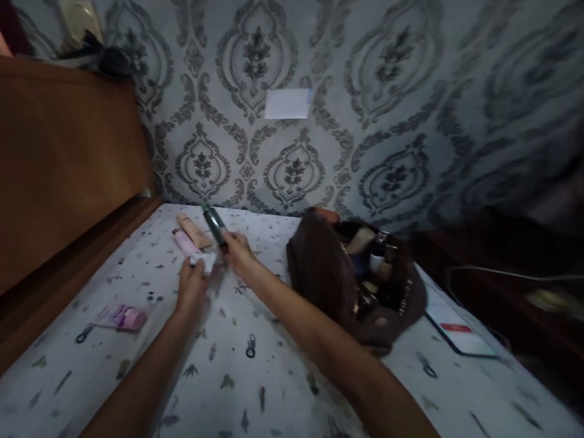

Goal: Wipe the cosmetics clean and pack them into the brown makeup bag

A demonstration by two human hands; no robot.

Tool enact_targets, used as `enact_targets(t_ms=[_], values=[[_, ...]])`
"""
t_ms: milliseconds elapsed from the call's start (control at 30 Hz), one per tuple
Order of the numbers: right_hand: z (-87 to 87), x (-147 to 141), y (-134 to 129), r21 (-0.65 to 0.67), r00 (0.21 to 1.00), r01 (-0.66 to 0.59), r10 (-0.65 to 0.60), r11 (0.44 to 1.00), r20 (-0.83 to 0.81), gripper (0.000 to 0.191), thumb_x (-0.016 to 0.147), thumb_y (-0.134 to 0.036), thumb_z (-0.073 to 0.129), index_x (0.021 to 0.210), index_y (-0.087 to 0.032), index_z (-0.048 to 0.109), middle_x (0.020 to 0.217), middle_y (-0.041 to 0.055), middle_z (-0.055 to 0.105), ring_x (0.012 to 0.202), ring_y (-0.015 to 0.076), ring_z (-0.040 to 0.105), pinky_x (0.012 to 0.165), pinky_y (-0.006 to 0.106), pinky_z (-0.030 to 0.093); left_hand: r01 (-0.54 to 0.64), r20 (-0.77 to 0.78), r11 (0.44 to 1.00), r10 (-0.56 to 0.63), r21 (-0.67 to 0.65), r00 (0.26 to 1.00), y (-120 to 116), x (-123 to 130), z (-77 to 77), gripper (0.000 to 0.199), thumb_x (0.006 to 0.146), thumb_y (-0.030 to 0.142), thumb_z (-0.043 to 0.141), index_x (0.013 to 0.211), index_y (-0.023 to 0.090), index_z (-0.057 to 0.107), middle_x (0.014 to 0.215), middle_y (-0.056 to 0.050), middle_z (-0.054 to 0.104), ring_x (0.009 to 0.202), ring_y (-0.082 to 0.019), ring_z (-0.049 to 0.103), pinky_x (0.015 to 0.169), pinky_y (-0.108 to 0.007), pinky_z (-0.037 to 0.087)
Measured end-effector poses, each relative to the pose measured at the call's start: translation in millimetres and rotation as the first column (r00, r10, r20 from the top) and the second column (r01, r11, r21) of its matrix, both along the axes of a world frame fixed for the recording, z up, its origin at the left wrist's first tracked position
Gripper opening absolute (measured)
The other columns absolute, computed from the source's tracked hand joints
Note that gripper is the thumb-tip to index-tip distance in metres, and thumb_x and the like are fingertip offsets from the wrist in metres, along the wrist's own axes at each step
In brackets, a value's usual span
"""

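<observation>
My right hand (240, 252) is closed around the lower end of a slim dark green bottle (212, 222), which it holds tilted above the bed sheet. To the left of it, my left hand (193, 285) has its fingers closed on a small white piece (203, 261) that looks like crumpled tissue; its exact kind is blurred. Just beyond those fingers lie a pink tube (184, 240) and a beige tube (194, 229), side by side. Nearer to me, left of my left forearm, another pink and purple tube (123, 316) rests flat on the sheet.
An open brown bag (318, 268) full of small bottles and cosmetics stands right of my right forearm. Beyond it lies a phone (461, 330) with a lit screen. A wooden headboard (48, 177) rises on the left, and a patterned wall (325, 61) closes off the far side.
</observation>
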State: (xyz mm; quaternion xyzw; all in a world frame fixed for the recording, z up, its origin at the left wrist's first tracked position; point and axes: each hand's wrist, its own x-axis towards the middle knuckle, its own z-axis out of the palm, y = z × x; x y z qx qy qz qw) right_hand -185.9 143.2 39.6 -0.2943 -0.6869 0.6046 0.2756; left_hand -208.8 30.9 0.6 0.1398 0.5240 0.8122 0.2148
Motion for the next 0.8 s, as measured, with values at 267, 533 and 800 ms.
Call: enact_targets(t_ms=[267,533,800], values=[[-30.4,102,-59,-0.064,0.991,-0.036,0.027,0.997,-0.128,0.038,0.090,-0.034,0.058,0.125,-0.021,0.055,0.084,-0.0017,0.061,0.060,0.0106,0.055,0.056,0.021,0.049,0.140,-0.152,0.983,-0.157,-0.118,0.976,-6,41,10.3,0.033,0.077,0.050,0.068,0.096,0.024,0.058,0.087,-0.004,0.066,0.083,-0.023,0.068,0.066,-0.033,0.056],[-32.0,162,-73,0.250,0.999,0.020,-0.007,0.968,-0.052,0.045,0.086,-0.027,0.060,0.130,-0.019,0.050,0.112,0.0063,0.063,0.098,0.0198,0.059,0.088,0.033,0.050,0.148,-0.228,0.971,-0.190,-0.188,0.955,-10,80,23.7,0.035,0.075,0.047,0.072,0.098,0.023,0.060,0.090,-0.004,0.064,0.082,-0.019,0.065,0.065,-0.026,0.055],[-24.7,176,-80,0.256,0.998,-0.038,0.050,0.966,-0.041,0.039,0.088,-0.030,0.057,0.126,-0.021,0.056,0.103,0.0031,0.065,0.093,0.0183,0.061,0.084,0.029,0.050,0.008,-0.177,0.981,-0.043,-0.191,0.983,-13,75,30.6,0.038,0.077,0.055,0.068,0.098,0.025,0.059,0.086,0.003,0.060,0.076,-0.013,0.058,0.060,-0.020,0.049]])
